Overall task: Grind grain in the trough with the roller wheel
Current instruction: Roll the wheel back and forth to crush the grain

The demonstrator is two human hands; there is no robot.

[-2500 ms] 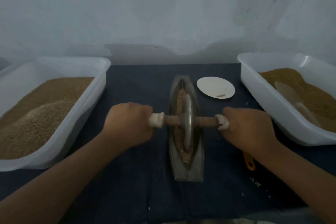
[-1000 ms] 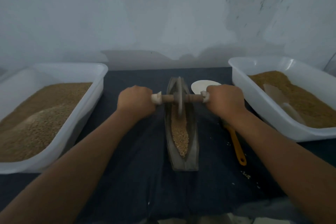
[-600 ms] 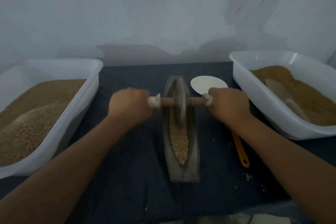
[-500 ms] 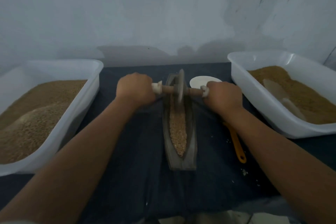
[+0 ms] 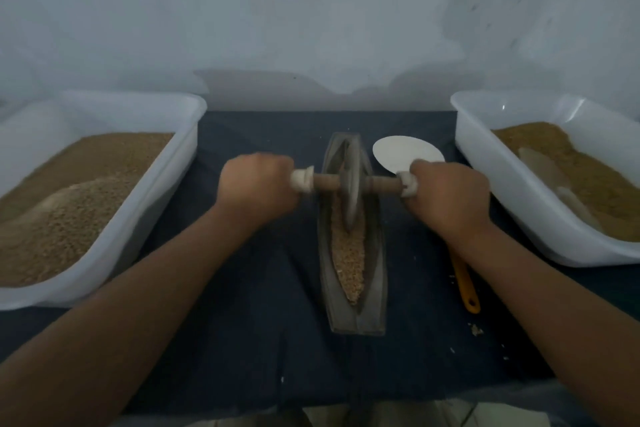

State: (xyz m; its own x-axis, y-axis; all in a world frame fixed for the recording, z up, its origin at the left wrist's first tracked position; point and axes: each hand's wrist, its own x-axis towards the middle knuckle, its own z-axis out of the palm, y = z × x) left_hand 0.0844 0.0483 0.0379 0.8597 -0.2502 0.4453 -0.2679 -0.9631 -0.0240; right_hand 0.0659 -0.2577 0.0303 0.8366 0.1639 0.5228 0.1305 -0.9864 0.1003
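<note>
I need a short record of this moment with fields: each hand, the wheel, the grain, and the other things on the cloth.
left hand: grips the left end of the axle
right hand: grips the axle's right end
roller wheel: upright in the trough, in its far half
grain: in the trough, mostly nearer than the wheel
left tub: white, holds brown grain
right tub: white, holds brown grain and a pale scoop
plate: white, right of the trough's far end
orange handle: on the cloth, partly under the right forearm
</note>
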